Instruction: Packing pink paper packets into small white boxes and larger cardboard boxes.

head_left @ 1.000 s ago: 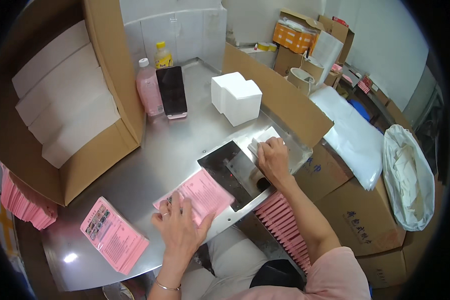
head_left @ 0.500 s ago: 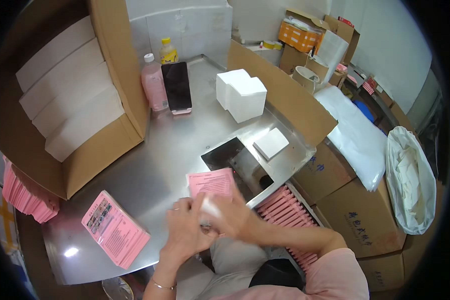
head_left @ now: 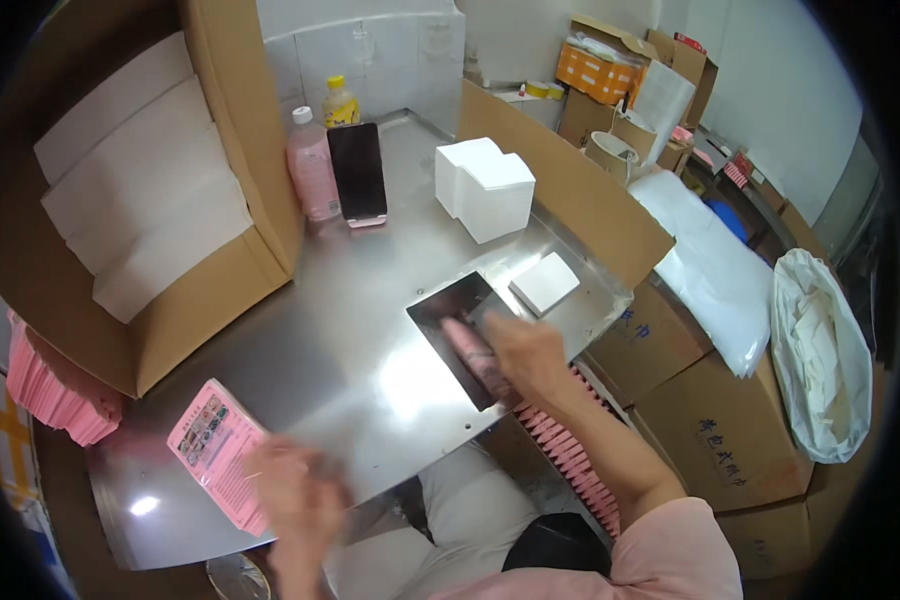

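Observation:
My right hand (head_left: 530, 358) is over the rectangular opening in the metal tabletop, its fingers curled against a pink printed paper packet (head_left: 473, 358). The packet is tilted inside the opening and blurred by motion. My left hand (head_left: 298, 492) reaches the near edge of a stack of pink printed sheets (head_left: 215, 445) on the left of the table. Motion smears its fingers, so their grip does not show. A small white stack of folded tissues (head_left: 544, 284) lies just beyond the opening, and a taller white tissue stack (head_left: 485, 190) stands farther back.
An open cardboard box (head_left: 210, 300) of white tissue stacks stands at the left. A phone (head_left: 358, 175) leans before a pink bottle (head_left: 313, 165) and a yellow-capped bottle (head_left: 340, 103). Pink packets (head_left: 575, 450) fill a container below the table's right edge. Cartons (head_left: 725, 435) stand at the right.
My hands have parted from in front of me. The right moved to the opening with a pink packet, whose white part no longer shows; the left swung left to the pink stack.

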Motion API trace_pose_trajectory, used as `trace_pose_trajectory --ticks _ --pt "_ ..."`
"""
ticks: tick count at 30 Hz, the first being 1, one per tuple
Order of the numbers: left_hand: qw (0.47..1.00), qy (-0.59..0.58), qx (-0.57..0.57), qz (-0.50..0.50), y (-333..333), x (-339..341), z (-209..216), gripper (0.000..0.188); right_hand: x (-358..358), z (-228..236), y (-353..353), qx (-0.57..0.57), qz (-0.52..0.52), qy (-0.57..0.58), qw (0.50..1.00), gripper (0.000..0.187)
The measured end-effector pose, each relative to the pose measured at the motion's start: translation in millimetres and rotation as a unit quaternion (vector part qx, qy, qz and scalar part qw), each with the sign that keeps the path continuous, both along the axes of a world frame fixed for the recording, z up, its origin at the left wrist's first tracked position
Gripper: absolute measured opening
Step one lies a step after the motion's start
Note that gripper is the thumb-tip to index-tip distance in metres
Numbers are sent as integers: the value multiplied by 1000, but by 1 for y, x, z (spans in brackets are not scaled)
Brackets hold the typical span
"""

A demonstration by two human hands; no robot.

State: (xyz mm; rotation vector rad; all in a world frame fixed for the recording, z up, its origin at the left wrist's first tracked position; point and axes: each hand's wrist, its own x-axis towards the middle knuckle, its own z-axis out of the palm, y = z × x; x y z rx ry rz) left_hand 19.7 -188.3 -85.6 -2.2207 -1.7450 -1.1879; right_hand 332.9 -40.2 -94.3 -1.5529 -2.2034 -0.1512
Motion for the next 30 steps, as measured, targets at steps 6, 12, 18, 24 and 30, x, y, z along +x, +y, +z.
trace_pose_trajectory --ticks 6,12,18,24,30 --pt "956 90 -142 242 -19 -81 11 35 64 -35 45 157 -106 -38 981 15" --pt "973 22 -152 171 -9 -74 14 19 62 -32 51 178 -81 -11 981 15" --pt "986 8 -138 -87 43 51 -2 37 63 -24 50 194 -61 -58 977 12" --pt "993 72 -89 -18 48 59 -12 15 69 -32 56 155 -76 61 983 13" --pt "995 42 -80 -47 52 61 -14 13 64 -26 49 183 -51 43 981 17"
